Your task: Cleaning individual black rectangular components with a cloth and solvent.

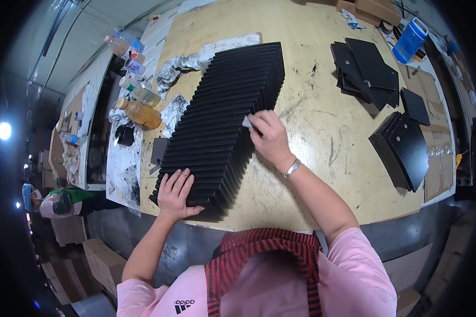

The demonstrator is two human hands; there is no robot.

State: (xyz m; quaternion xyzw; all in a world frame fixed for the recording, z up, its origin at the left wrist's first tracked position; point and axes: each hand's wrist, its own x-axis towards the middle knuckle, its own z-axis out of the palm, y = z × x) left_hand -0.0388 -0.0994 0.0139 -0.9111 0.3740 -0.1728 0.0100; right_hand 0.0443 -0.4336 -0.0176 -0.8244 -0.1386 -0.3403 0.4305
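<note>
Left hand (176,194) palm down; right hand (271,137) pinching

Pink shirt (190,280), short sleeves (357,259), small black printed mark (184,306) on left chest, red-and-black striped apron (269,235) with matching straps (216,280), shiny silver band (292,168) around right wrist (284,159)

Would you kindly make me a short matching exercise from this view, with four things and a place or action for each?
Column one:
1. Left hand
2. Right hand
3. Amber bottle
4. Translucent blue bottle

Column two:
A. Upper right of the view
B. Pinching a small grey piece
C. Left of the row of black panels
D. Resting on the row's near end

Pairs: 1-D, 2-B, 3-C, 4-A
</note>
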